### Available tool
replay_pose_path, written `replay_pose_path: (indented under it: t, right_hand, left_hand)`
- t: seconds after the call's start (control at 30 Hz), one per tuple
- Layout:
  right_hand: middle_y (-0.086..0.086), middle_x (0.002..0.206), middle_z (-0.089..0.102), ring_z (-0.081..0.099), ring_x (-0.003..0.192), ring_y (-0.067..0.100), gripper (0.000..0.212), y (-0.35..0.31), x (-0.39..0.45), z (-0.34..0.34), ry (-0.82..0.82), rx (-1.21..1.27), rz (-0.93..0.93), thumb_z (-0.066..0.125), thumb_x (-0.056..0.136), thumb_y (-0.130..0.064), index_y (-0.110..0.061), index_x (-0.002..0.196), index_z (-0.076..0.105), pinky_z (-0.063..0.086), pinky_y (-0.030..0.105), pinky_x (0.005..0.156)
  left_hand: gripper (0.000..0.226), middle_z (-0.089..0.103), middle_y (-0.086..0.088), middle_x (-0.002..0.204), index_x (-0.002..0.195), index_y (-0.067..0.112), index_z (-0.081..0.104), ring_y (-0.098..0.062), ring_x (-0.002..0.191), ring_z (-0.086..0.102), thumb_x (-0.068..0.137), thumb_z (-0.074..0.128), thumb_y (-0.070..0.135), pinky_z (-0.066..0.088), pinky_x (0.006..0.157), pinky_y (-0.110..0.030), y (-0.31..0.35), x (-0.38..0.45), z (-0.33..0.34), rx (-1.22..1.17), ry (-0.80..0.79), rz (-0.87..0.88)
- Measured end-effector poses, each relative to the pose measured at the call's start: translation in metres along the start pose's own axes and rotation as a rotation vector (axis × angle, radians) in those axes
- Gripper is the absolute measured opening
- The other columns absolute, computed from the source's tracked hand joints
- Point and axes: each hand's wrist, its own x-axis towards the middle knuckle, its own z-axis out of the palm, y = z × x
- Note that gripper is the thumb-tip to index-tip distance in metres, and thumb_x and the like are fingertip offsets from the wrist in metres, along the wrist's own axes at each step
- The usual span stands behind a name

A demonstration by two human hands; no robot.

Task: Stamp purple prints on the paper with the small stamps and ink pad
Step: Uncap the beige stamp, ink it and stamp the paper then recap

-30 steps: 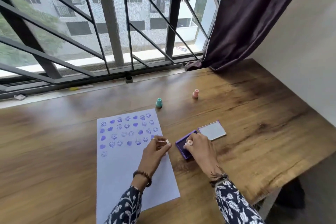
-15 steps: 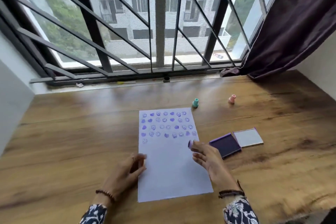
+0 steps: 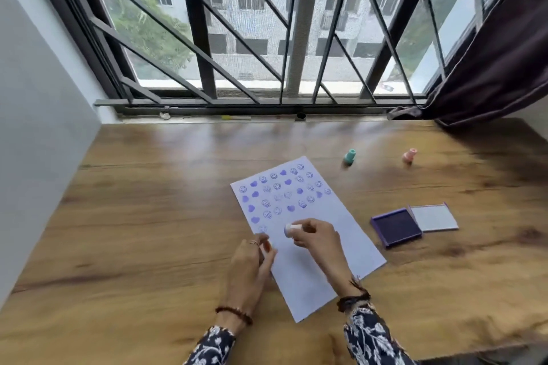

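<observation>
While your right hand [image 3: 315, 238] pinches a white stamp [image 3: 292, 229] over the paper [image 3: 314, 246],
your left hand [image 3: 252, 267] curls at its edge, grip unclear.

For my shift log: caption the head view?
Right hand holds a stamp over the paper; left hand steadies its edge; ink pad open.
</observation>
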Motion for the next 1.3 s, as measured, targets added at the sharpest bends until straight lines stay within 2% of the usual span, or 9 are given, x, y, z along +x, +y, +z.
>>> replay_pose_path:
  t: [0.07, 0.17, 0.3, 0.47, 0.73, 0.87, 0.93, 1.03, 1.3]
  right_hand:
    - [0.010, 0.080, 0.072, 0.066, 0.078, 0.024, 0.016, -0.007, 0.005, 0.011, 0.079, -0.284, -0.119, 0.065, 0.075, -0.023, -0.007, 0.075, 0.068, 0.051, 0.035, 0.069]
    - [0.010, 0.082, 0.069, 0.060, 0.077, 0.025, 0.018, -0.015, 0.011, 0.024, 0.134, -0.477, -0.257, 0.056, 0.079, -0.023, -0.007, 0.077, 0.064, 0.039, 0.029, 0.063]
    - [0.011, 0.096, 0.065, 0.061, 0.086, 0.028, 0.018, -0.014, 0.013, 0.038, 0.125, -0.604, -0.331, 0.050, 0.085, -0.021, -0.007, 0.089, 0.061, 0.045, 0.033, 0.071]
    - [0.014, 0.114, 0.057, 0.060, 0.097, 0.032, 0.024, -0.006, 0.015, 0.045, 0.074, -0.813, -0.373, 0.045, 0.093, -0.020, -0.005, 0.108, 0.054, 0.047, 0.035, 0.078]
    - [0.021, 0.112, 0.056, 0.058, 0.101, 0.038, 0.019, -0.026, 0.032, 0.049, -0.125, -1.090, -0.421, 0.045, 0.092, -0.009, 0.002, 0.104, 0.054, 0.047, 0.041, 0.082]
    - [0.019, 0.074, 0.054, 0.057, 0.072, 0.031, 0.022, -0.034, 0.041, 0.029, -0.239, -0.753, -0.254, 0.055, 0.081, -0.008, -0.001, 0.061, 0.051, 0.045, 0.037, 0.066]
    - [0.016, 0.071, 0.057, 0.053, 0.062, 0.023, 0.015, -0.031, 0.042, 0.007, -0.213, -0.310, -0.076, 0.062, 0.077, -0.005, 0.006, 0.067, 0.062, 0.052, 0.038, 0.064]
    - [0.008, 0.073, 0.060, 0.049, 0.053, 0.012, 0.003, -0.029, 0.029, -0.026, -0.208, 0.157, 0.067, 0.065, 0.079, -0.006, -0.005, 0.078, 0.068, 0.051, 0.021, 0.055]
    - [0.000, 0.064, 0.066, 0.059, 0.054, 0.011, 0.005, -0.035, -0.012, -0.069, -0.347, 0.342, 0.018, 0.068, 0.080, -0.011, -0.015, 0.079, 0.067, 0.055, 0.021, 0.056]
  left_hand:
    - [0.024, 0.057, 0.004, 0.099, 0.108, 0.029, 0.052, -0.009, 0.092, 0.054, 0.085, 0.060, 0.029, 0.039, 0.077, -0.017, -0.008, 0.012, -0.013, -0.063, -0.001, -0.014]
    - [0.021, 0.064, -0.002, 0.105, 0.104, 0.024, 0.055, -0.014, 0.095, 0.060, 0.084, 0.062, 0.026, 0.042, 0.078, -0.021, -0.013, 0.025, -0.022, -0.126, -0.021, -0.071]
    - [0.022, 0.066, -0.005, 0.103, 0.102, 0.018, 0.059, -0.017, 0.097, 0.061, 0.082, 0.065, 0.023, 0.048, 0.086, -0.026, -0.017, 0.027, -0.024, -0.160, -0.036, -0.068]
    - [0.020, 0.066, -0.003, 0.103, 0.098, 0.022, 0.057, -0.009, 0.096, 0.061, 0.080, 0.067, 0.021, 0.038, 0.077, 0.003, -0.022, 0.027, -0.023, -0.239, -0.051, -0.087]
    - [0.020, 0.066, -0.001, 0.105, 0.099, 0.017, 0.059, -0.006, 0.099, 0.062, 0.080, 0.067, 0.015, 0.040, 0.081, 0.002, -0.019, 0.026, -0.024, -0.330, -0.048, -0.129]
    - [0.017, 0.070, 0.006, 0.096, 0.094, 0.018, 0.063, -0.007, 0.098, 0.064, 0.078, 0.068, 0.013, 0.044, 0.071, 0.001, -0.012, 0.033, -0.030, -0.531, -0.049, -0.276]
    - [0.017, 0.071, 0.007, 0.092, 0.088, 0.023, 0.066, -0.008, 0.093, 0.065, 0.076, 0.071, 0.012, 0.048, 0.069, -0.003, -0.009, 0.038, -0.033, -0.590, -0.009, -0.315]
    - [0.017, 0.074, 0.009, 0.085, 0.082, 0.026, 0.070, -0.005, 0.085, 0.066, 0.073, 0.073, 0.012, 0.050, 0.071, -0.012, 0.000, 0.038, -0.032, -0.691, 0.024, -0.383]
    - [0.014, 0.076, 0.002, 0.078, 0.087, 0.011, 0.071, -0.007, 0.075, 0.070, 0.074, 0.067, 0.009, 0.055, 0.063, -0.013, 0.064, 0.028, 0.001, -1.093, -0.228, -0.476]
